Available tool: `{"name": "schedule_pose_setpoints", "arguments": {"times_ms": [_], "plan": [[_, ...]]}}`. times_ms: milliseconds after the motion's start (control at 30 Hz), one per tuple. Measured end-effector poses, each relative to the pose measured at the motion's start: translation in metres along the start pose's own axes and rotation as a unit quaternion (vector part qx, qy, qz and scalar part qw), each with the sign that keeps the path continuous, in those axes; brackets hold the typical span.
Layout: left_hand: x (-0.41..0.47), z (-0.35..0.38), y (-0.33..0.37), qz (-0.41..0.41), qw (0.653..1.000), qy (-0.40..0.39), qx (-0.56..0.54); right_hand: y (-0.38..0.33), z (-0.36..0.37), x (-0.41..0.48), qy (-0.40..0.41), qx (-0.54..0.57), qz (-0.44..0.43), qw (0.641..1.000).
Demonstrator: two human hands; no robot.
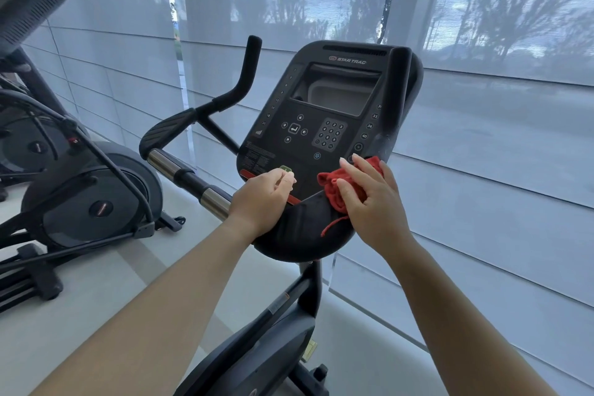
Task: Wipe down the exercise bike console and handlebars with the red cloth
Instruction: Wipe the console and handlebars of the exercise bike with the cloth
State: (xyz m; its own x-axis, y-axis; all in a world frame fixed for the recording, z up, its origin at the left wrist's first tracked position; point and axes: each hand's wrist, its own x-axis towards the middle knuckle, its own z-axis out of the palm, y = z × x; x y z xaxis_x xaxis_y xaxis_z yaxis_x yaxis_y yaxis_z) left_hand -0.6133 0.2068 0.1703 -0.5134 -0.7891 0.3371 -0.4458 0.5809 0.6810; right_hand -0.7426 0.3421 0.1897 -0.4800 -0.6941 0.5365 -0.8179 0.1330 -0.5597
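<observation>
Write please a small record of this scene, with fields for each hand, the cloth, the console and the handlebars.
right hand: right hand presses the red cloth on the lower right part of the console
left hand: left hand rests on the console's lower left edge, fingers curled, holding no cloth
cloth: bunched, one loose thread hanging down
console: console tilted toward the person, screen dark
handlebars: left handlebar untouched; the right one mostly hidden behind the console
nearby: another exercise machine at left
</observation>
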Motion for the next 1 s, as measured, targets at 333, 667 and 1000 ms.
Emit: {"name": "schedule_pose_setpoints", "arguments": {"times_ms": [333,667,1000], "plan": [[0.001,0.002,-0.003,0.01,1.0,-0.003,0.011,0.003,0.004,0.007,-0.028,-0.07,0.029,0.997],[0.0,0.002,0.001,0.0,1.0,-0.003,0.019,-0.004,0.003,-0.013,0.012,-0.074,-0.009,0.997],[0.004,0.003,0.0,0.001,1.0,-0.002,0.021,-0.006,0.01,-0.003,-0.004,-0.074,0.043,0.996]]}}
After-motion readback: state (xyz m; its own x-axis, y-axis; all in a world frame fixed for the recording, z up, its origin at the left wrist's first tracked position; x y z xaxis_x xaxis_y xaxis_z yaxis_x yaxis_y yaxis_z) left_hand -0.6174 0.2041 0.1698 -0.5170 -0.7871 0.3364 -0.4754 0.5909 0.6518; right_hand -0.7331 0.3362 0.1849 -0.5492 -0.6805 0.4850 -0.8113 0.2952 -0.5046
